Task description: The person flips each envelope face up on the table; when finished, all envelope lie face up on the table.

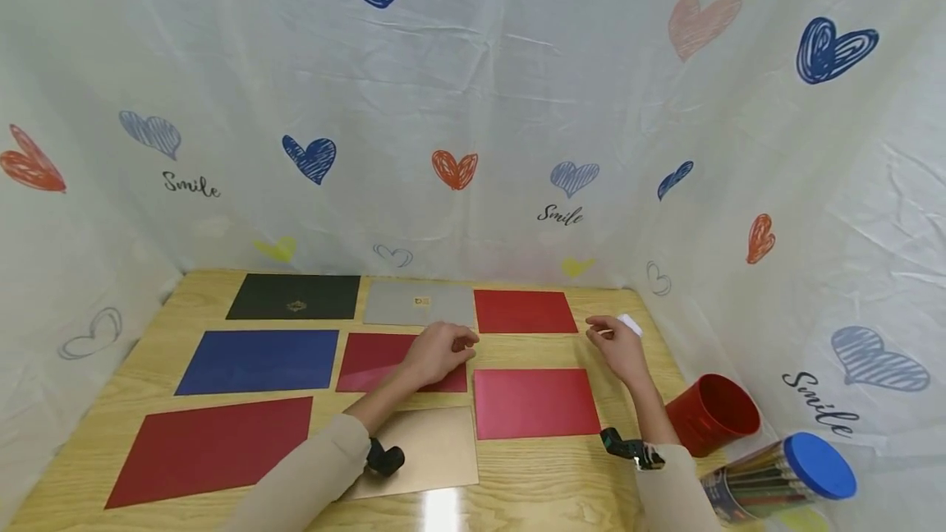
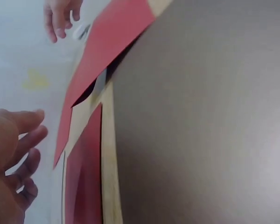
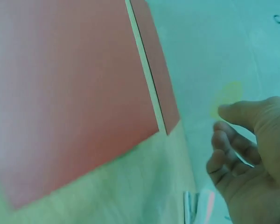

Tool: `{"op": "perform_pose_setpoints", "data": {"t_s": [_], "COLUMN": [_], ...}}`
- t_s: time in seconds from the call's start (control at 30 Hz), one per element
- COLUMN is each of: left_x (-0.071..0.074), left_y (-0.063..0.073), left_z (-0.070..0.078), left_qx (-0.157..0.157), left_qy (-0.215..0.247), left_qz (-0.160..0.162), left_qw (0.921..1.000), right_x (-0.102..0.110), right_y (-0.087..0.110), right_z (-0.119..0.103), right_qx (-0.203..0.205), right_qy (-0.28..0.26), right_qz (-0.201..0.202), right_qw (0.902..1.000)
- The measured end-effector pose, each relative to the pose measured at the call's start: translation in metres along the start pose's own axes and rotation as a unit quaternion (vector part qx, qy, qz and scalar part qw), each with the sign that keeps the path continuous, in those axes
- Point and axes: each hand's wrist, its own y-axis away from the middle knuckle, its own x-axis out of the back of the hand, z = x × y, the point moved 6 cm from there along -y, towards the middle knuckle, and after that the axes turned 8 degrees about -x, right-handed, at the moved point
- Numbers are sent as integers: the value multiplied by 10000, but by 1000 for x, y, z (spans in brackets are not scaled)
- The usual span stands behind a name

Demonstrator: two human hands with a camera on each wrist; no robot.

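Observation:
My left hand (image 1: pixel 438 351) hovers over a crimson card or envelope (image 1: pixel 365 364) in the middle of the table, its fingers loosely bent and nothing held. In the left wrist view the same hand (image 2: pixel 11 161) shows a gap between thumb and fingers. A gold card (image 1: pixel 436 450) lies under the left forearm. My right hand (image 1: pixel 619 349) is raised near the table's right side, beside a pinkish-red card (image 1: pixel 535 403) and a bright red card (image 1: pixel 525 312). The right wrist view shows that hand (image 3: pixel 252 154) with relaxed fingers and no object between them.
Dark green (image 1: pixel 291 296), silver (image 1: pixel 399 302), blue (image 1: pixel 259 361) and dark red (image 1: pixel 214 450) cards lie in rows. A small white object (image 1: pixel 631 324) sits behind the right hand. A red cup (image 1: pixel 691 421) and a blue-lidded tub of pencils (image 1: pixel 761 483) stand at the right.

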Motion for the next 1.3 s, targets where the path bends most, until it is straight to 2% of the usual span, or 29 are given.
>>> {"op": "perform_pose_setpoints", "data": {"t_s": [0.17,0.27,0.37,0.53,0.73,0.97,1.3], "left_x": [-2,-8,-15,-23,-26,-24,-16], "left_y": [18,26,32,38,37,37,38], "left_z": [10,16,20,22,20,20,15], "left_qx": [-161,-361,-503,-551,-530,-524,-191], "left_qy": [-202,-318,-394,-356,-364,-304,-163], "left_qz": [-343,-517,-672,-768,-741,-596,-181], "left_qw": [9991,9975,9957,9949,9952,9964,9995], "right_x": [3,-3,-12,-24,-27,-25,-22], "right_y": [23,35,43,50,51,52,52], "right_z": [6,13,18,21,23,25,34], "right_qx": [10,-132,-48,-9,-188,-110,-248], "right_qy": [192,233,363,522,448,376,-797], "right_qz": [-426,-882,-1271,-1536,-1454,-1492,-1807], "right_qw": [9989,9957,9912,9867,9882,9880,9800]}}
